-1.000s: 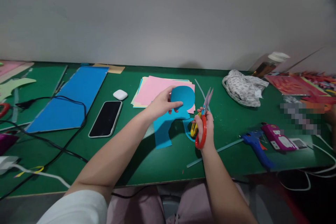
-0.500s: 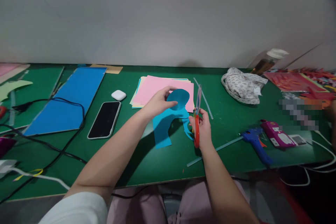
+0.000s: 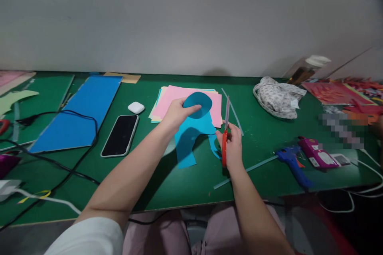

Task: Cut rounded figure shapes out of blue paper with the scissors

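A round blue paper piece (image 3: 201,101) is pinched by my left hand (image 3: 179,113), thumb on top, above a stack of pink and other coloured sheets (image 3: 167,95). Below it on the green table (image 3: 161,191) lies a blue paper offcut (image 3: 187,147) with a curved cut edge. A thin curved blue strip (image 3: 213,145) hangs off its right side. My right hand (image 3: 234,145) is closed round the red handles of the scissors (image 3: 224,147), whose blades point away from me and look nearly together.
A phone (image 3: 120,135) and a white case (image 3: 136,107) lie left of the papers, beside a blue board (image 3: 80,115) crossed by a black cable. To the right are a blue glue gun (image 3: 295,165), a patterned cloth (image 3: 277,97), a purple box (image 3: 318,153) and a bottle (image 3: 309,69).
My left hand has moved the round blue piece slightly up and to the left, showing more of the blue offcut beneath. My right hand and the scissors have hardly moved.
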Demonstrator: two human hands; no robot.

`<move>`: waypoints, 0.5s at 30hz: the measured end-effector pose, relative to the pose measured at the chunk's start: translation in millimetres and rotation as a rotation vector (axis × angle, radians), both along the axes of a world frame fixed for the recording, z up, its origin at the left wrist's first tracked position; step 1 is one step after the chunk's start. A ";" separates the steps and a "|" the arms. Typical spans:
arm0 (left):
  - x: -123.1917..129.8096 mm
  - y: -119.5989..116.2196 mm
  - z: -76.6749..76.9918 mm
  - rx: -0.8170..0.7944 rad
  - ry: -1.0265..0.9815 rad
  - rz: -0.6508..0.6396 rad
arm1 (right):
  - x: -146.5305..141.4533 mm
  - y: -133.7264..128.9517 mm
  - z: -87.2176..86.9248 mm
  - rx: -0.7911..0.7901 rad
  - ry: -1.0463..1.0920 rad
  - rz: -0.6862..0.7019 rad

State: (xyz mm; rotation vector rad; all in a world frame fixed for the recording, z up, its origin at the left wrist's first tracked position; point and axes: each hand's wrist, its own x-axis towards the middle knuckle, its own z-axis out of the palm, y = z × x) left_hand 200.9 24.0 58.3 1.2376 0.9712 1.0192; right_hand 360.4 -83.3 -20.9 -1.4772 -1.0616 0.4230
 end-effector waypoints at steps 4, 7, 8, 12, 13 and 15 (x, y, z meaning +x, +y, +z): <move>-0.4 1.9 -4.3 -0.071 -0.126 0.056 | 3.4 -1.9 4.9 -0.020 -0.027 -0.074; 0.7 0.5 -4.7 -0.078 -0.130 0.068 | 7.6 -1.4 4.8 -0.048 0.064 -0.115; 1.4 -0.7 -3.9 -0.073 -0.115 0.064 | 8.7 -1.1 4.3 -0.048 0.081 -0.120; 4.5 -8.3 1.7 0.006 -0.020 0.065 | 8.9 -1.8 5.2 -0.008 0.057 -0.040; 5.1 -10.4 3.0 0.032 -0.004 0.066 | 7.5 -3.0 7.0 -0.009 0.071 0.017; 6.2 -14.5 5.2 0.072 0.011 0.060 | 2.8 -6.4 12.7 -0.028 0.154 0.157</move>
